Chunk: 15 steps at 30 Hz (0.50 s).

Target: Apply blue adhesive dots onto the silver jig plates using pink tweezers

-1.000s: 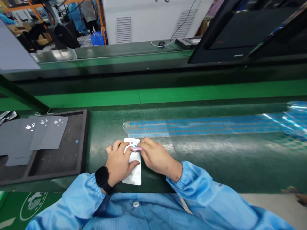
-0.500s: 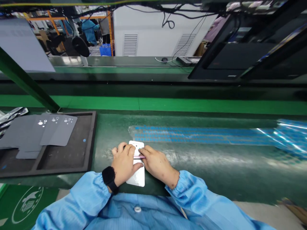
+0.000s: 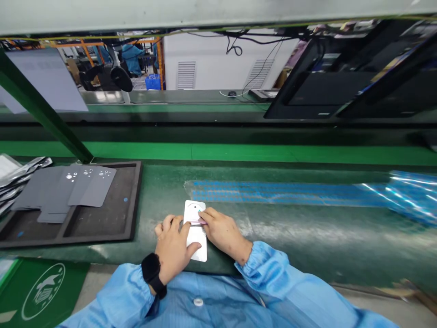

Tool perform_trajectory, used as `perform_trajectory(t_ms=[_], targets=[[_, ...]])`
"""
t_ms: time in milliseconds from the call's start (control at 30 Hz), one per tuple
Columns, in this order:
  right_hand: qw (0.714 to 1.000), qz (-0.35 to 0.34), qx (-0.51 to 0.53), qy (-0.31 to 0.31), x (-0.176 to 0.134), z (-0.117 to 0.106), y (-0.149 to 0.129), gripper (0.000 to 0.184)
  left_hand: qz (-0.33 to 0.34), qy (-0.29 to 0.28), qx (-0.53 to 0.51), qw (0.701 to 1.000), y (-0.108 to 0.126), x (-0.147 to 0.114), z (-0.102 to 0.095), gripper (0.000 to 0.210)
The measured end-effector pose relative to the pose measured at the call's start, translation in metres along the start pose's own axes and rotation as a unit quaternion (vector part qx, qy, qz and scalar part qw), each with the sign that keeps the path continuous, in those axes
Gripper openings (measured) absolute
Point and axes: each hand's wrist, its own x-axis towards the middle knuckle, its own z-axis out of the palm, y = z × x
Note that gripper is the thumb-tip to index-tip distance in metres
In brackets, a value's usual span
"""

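Observation:
A white phone-sized panel (image 3: 198,246) lies on the green bench in front of me, with a curved outline and a small dark dot on its upper part. My left hand (image 3: 174,246) rests over its left edge, fingers spread and thumb apart on the lower half. From the right, my right hand (image 3: 223,232) reaches over the panel with its fingers pinched on a thin pinkish tool (image 3: 201,222), which lies across the panel's middle. The tool's exact kind cannot be made out, as the fingers cover part of it.
To the left, a dark tray (image 3: 136,200) holds several overlapping grey phone back panels (image 3: 94,187). A clear strip with blue dots (image 3: 273,192) runs along the bench to a bunched heap at the right. A green post (image 3: 51,114) slants down behind the tray.
My left hand has shifted slightly down and left, uncovering more of the white panel's upper part. My right hand keeps its pinch in nearly the same place. The view has tilted upward.

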Motion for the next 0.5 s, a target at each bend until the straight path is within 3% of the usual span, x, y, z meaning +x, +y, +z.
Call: perform_trajectory(t_ms=[300,500], targets=[[1.0,-0.019,0.001,-0.02,0.012,-0.02,0.002,0.025,0.003,0.001,0.003,1.0,0.0,0.003,0.0,0.04],[0.999,-0.021,-0.023,-0.027,0.013,-0.02,0.0,0.024,0.004,0.003,0.002,1.0,-0.002,0.001,0.002,0.041]])
